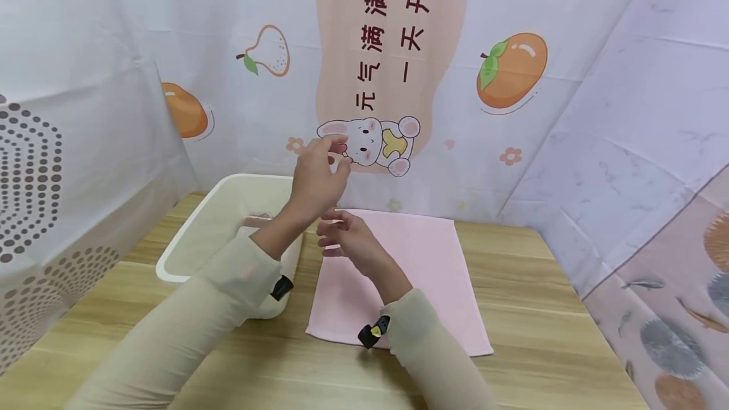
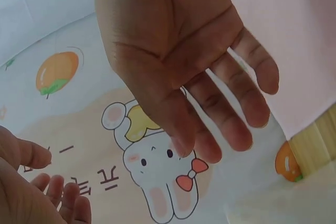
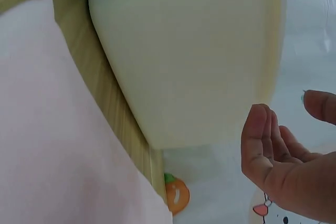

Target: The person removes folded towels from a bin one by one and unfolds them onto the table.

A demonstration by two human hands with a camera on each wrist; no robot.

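Note:
My left hand [image 1: 320,179] is raised in front of the back curtain, beside the cream plastic bin [image 1: 190,242]. Its fingers are slightly bent and hold nothing; in the left wrist view the palm shows with the fingers spread loosely. Lower and to the right, my right hand [image 1: 353,245] hovers over the far left part of a pink cloth [image 1: 416,271], its fingers loosely bent around nothing. That cloth lies flat on the wooden table. Inside the bin a pinkish-brown item [image 1: 259,221] shows, partly hidden by my left arm.
The table [image 1: 524,309] has light wood grain. A printed curtain [image 1: 216,5] with fruit, a rabbit and lettering hangs behind it, with more curtain [image 1: 643,144] along the right and on the left. The bin stands at the table's left, next to the cloth.

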